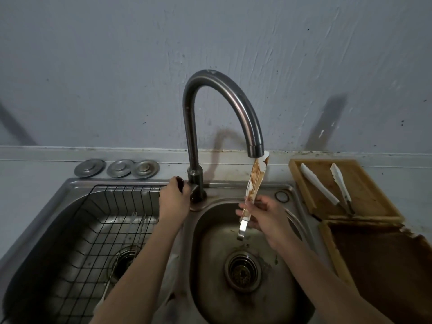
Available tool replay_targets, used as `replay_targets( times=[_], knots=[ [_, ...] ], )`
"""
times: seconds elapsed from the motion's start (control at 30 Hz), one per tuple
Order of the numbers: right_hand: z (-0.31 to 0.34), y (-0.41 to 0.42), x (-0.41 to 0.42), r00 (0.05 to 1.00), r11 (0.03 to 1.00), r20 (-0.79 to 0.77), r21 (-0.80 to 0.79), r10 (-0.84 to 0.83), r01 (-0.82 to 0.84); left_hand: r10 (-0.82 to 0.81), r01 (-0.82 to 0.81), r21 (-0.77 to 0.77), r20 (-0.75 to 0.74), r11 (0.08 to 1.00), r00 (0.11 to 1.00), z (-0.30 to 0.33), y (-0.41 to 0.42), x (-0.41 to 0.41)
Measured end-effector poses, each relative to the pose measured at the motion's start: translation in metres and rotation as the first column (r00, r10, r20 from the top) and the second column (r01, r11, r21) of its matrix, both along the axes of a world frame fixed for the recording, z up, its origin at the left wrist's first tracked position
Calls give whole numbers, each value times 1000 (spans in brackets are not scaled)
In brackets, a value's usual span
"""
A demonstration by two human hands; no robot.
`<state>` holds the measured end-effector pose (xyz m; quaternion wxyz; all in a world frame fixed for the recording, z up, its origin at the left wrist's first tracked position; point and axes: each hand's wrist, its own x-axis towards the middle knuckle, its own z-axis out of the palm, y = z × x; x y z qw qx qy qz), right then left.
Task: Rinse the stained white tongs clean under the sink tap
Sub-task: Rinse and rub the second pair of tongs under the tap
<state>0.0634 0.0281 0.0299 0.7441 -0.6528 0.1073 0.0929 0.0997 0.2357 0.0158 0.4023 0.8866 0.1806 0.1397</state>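
Brown-streaked white plastic: the stained tongs (255, 181) stood nearly upright over the small right basin (210, 230), tips just under the spout of the tap (224, 101), metal hinge end pointing down. The right hand (264, 216) pinched them near the lower end, fingers curled round the handle. Whether water ran could not be told. The left hand (174, 198) was closed over the dark tap lever (180, 183) at the base of the gooseneck.

The drain strainer (243, 272) lay below the tongs, with brown residue around it. The left basin (46, 230) held a black wire rack (98, 230); thin metal utensils (135, 230) lay in it, kind not clear.

Three round metal plugs (117, 168) sat in a row on the grey counter ledge (35, 164) behind the left basin. To the right of the sink, a wooden tray (301, 174) held two more white tongs (319, 183), apart from each other. A second, darker tray (378, 265) lay nearer. The wall (117, 66) was grey, scuffed, speckled dark along the counter seam.
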Motion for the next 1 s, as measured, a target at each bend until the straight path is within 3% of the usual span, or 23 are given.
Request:
replay_targets(
  times=[0.4,0.73,1.0],
  knots=[
    [-6,5,1,999,1000,-37,24,12,-12,32,-29,-47,55,998,998,-8,-2,-1],
    [-7,7,-1,999,999,-41,36,8,-7,66,-40,-212,118,977,991,-11,-5,-10],
    [-5,7,-4,999,999,-37,39,16,-14,86,-57,-205,137,977,987,-13,-6,-12]
  ],
)
